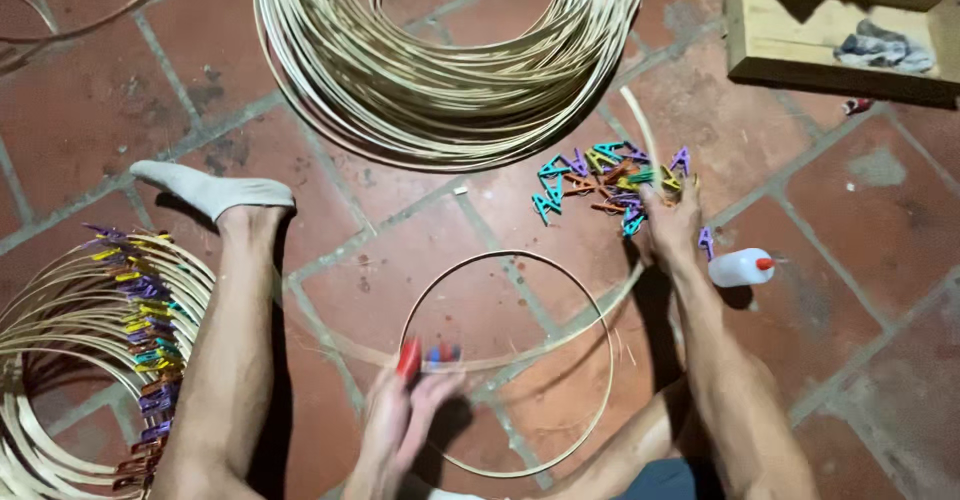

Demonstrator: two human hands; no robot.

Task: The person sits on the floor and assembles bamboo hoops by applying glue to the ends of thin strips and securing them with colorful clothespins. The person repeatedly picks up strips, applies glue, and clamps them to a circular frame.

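Nearest the camera, the left hand (400, 415) pinched the near edge of a thin cane hoop (600, 310) where its ends overlapped, fingers closed on the rim beside a red clip (408, 357) and a blue clip (436, 353) already clamped there. That hoop lay flat on the red tiled floor (850, 210) between the person's legs, with a loose cane strip (560, 345) running across its near part and curving up past the right hand. Further out, the right hand (672, 222) rested palm down on a pile of small plastic clips (600, 182) in teal, purple and orange; its fingers were among them, but whether they gripped one could not be told. Just right of that hand lay a white glue bottle (738, 268) with a red tip, on its side. At the left edge sat a stack of finished hoops (60, 360), each with coloured clips along the rim, beside the outstretched left leg and its grey sock (215, 190). Beyond lay a large coil of cane (440, 70), and a wooden box (830, 30) stood at the upper right
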